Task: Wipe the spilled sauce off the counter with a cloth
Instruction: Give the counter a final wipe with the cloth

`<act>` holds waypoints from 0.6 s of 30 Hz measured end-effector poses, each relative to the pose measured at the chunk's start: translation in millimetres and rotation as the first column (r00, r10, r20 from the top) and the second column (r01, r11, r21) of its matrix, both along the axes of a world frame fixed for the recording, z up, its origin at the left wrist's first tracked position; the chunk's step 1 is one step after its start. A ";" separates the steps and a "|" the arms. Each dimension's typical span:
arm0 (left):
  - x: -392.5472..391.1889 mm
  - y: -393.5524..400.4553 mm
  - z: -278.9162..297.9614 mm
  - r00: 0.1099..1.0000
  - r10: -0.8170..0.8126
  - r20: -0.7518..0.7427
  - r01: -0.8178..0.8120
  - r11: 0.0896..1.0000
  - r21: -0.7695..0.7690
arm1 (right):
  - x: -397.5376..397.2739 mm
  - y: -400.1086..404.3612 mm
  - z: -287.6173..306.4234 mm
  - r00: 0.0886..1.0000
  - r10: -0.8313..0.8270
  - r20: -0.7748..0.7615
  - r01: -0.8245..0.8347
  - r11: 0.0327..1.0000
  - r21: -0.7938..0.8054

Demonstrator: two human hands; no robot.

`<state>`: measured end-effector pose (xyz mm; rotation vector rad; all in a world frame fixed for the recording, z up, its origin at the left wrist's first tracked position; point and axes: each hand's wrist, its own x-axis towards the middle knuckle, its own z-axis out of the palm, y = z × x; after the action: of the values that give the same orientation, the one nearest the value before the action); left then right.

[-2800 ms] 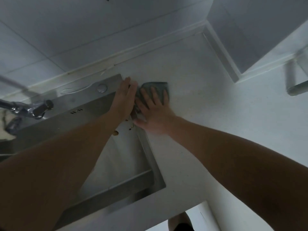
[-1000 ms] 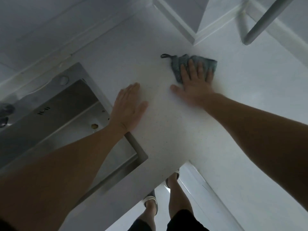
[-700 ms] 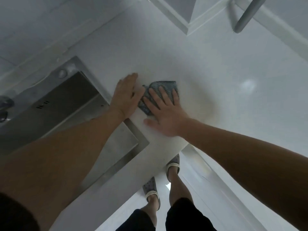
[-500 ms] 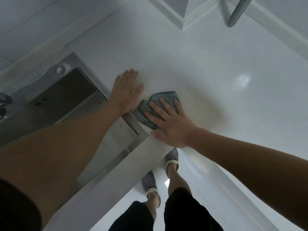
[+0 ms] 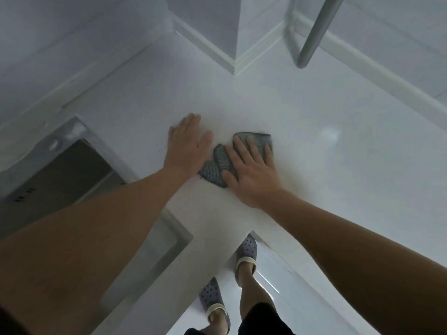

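A grey-blue cloth [image 5: 217,169] lies flat on the white counter [image 5: 314,165], near its inner corner. My right hand [image 5: 251,175] presses on the cloth with straight, spread fingers. My left hand [image 5: 187,146] lies flat on the counter just left of the cloth, its thumb side touching the cloth's edge. I see no sauce on the counter around the cloth.
A steel sink [image 5: 60,175] is set into the counter at the left. A white wall corner [image 5: 233,61] juts out at the back, and a grey metal bar [image 5: 312,42] comes down at the back right. My feet in slippers [image 5: 245,257] stand below the counter's edge.
My right hand has slid the cloth from the back of the counter over to my left hand, then a little away from the sink's rim. Both hands have stayed flat.
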<state>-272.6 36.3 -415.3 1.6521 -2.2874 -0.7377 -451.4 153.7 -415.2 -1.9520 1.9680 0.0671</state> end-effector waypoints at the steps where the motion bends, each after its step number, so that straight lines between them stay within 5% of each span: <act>1: -4.9 -7.5 -0.4 1.000 0.010 0.009 -0.010 1.000 -0.002 | -12.7 -13.6 -0.4 1.000 -0.030 0.001 0.030 0.999 0.013; 10: -94.9 -72.1 0.8 0.999 0.037 -0.002 -0.038 0.999 -0.027 | -107.9 -157.8 -4.5 0.976 -0.217 -0.002 0.216 0.974 -0.064; 18: -117.8 -73.0 -10.4 0.977 0.060 0.204 -0.036 0.992 -0.119 | -127.2 -202.9 9.6 0.968 -0.249 0.009 0.247 0.955 -0.165</act>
<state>-390.5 -36.8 -425.7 1.7981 -2.3674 -0.4325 -578.6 -49.2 -405.6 -1.7845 2.2748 -0.1546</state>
